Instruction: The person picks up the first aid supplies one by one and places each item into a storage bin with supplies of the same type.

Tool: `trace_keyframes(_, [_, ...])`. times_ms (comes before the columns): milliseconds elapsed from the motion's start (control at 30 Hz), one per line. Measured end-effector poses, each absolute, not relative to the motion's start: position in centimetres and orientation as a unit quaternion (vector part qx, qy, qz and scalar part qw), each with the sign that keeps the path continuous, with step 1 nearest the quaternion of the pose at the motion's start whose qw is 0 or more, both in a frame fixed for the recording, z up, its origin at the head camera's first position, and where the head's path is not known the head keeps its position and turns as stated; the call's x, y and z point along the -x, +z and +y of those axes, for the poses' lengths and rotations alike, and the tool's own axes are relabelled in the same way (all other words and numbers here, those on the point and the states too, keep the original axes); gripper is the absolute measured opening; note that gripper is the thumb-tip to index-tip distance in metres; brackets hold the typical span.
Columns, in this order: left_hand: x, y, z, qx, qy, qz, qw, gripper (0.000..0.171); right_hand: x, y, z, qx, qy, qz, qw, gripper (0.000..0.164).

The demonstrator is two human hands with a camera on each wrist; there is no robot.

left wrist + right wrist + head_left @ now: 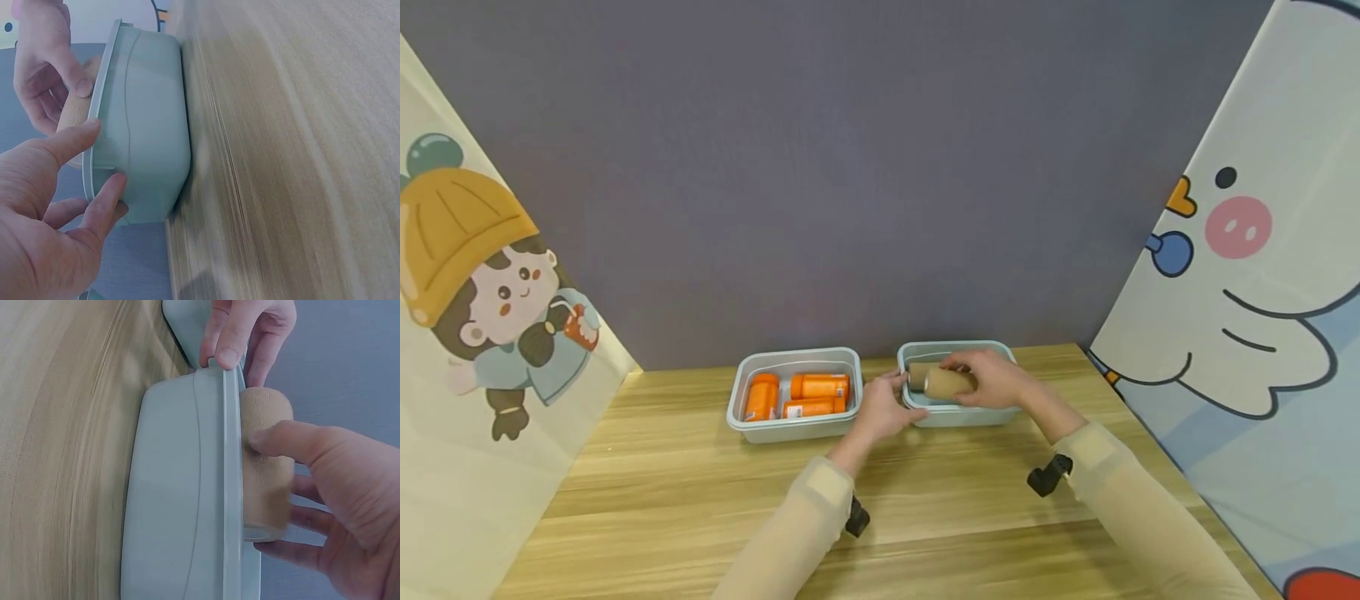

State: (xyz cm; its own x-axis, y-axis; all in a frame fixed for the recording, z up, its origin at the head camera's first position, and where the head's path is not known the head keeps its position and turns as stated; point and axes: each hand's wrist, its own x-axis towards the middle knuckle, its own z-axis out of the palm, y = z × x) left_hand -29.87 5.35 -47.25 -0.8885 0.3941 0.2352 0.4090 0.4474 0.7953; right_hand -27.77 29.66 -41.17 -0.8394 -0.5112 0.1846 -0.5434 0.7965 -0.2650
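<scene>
My right hand [996, 379] grips a brown cylinder [265, 469] with a pale end, thumb on one side and fingers on the other. The cylinder lies at the rim of the right-hand pale blue-green plastic container [970, 417], partly above its opening. Another brown cylinder [917, 376] is inside, toward the container's left end. My left hand [883, 408] holds that container at its left end. In the left wrist view its thumb presses the rim and its fingers touch the end wall.
To the left stands a similar container [797, 432] with several orange bottles [762, 397] lying in it. Both containers are on a wood-grain table [700, 500], near a dark grey back wall [850, 167]. Cartoon-printed panels [1247, 333] flank the table.
</scene>
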Motion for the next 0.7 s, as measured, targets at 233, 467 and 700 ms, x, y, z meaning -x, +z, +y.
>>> trace_keyframes(233, [29.76,-47.22,5.31,0.228,-0.47,-0.853,-0.005,0.083,27.8,-41.04,29.64,-0.271,0.153,-0.948,0.061,0.045])
trace_keyframes(467, [29.79,-47.16,5.29,0.234,-0.465,-0.854,0.0,0.083,27.64,-41.18,29.67,-0.276,0.156,-0.946,0.073,0.041])
trace_keyframes(700, [29.8,-47.22,5.27,0.239,-0.459,-0.855,0.008,0.082,27.39,-41.55,29.99,-0.278,0.168,-0.942,0.082,0.039])
